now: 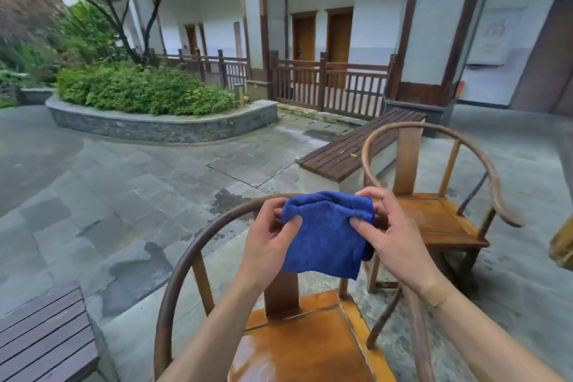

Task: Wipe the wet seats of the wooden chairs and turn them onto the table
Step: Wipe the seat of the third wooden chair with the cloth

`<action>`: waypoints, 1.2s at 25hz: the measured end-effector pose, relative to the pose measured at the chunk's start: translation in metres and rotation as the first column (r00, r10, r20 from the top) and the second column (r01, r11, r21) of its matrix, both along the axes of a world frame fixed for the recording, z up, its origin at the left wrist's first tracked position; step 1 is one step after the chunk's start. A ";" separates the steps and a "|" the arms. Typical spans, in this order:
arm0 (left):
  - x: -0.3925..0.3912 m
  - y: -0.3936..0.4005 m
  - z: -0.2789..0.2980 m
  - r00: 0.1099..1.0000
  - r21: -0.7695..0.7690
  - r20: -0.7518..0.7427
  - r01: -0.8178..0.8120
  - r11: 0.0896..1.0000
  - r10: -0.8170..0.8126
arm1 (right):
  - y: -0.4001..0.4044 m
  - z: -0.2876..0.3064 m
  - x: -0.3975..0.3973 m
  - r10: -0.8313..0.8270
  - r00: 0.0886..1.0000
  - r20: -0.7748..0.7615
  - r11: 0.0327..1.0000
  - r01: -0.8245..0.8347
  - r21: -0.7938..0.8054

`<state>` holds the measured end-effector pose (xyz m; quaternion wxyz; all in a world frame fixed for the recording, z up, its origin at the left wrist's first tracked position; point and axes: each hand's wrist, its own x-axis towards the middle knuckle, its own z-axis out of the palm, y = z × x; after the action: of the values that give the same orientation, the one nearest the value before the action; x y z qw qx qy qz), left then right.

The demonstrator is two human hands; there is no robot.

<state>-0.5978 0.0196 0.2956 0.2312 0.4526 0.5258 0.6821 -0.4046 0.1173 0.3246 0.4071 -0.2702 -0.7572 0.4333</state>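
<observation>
Both hands are up in the centre of the frame, working a blue cloth (325, 236) between them. The left hand (266, 239) pinches the cloth's left edge between thumb and fingers; the right hand (390, 236) is closed on the right edge the same way, so the cloth hangs folded and slack between the two grips, above the back rail of the near chair (297, 344) at the bottom centre. That chair's seat shines with water along its lower left part. A second chair (434, 217) stands at the right of the frame, just beyond the right hand, its seat also darkened and damp-looking. No table shows clearly; only a pale wooden edge at the far right, which I cannot identify.

Nothing has been wiped yet, as far as I can judge. The risks I see from here: the cloth is bunched, so a careless pass may only push the water about and leave streaks or a puddle at the seat's raised border. The paving (124, 195) underfoot is patchy with wet, so lifting and turning a heavy round-backed chair could mean a slip. The curved arm rails also stick out and could snag or knock the neighbouring chair or the slatted bench (350, 149) behind.
</observation>
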 end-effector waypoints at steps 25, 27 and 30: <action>0.265 0.142 -0.008 0.693 0.032 -0.039 0.721 0.692 -0.720 | -0.040 -0.003 0.276 -0.774 0.633 -0.009 0.631 0.773 0.058; 0.274 0.152 -0.009 0.698 0.025 -0.034 0.716 0.697 -0.716 | -0.029 -0.001 0.286 -0.770 0.638 0.010 0.637 0.768 0.058; 0.291 0.174 -0.007 0.704 0.004 -0.040 0.710 0.704 -0.709 | -0.005 -0.001 0.305 -0.768 0.640 0.024 0.641 0.766 0.057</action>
<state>-0.3066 0.1938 0.2891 0.4619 0.6341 0.3089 0.5377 -0.0993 0.1126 0.3239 0.5402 -0.5669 -0.5895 0.1982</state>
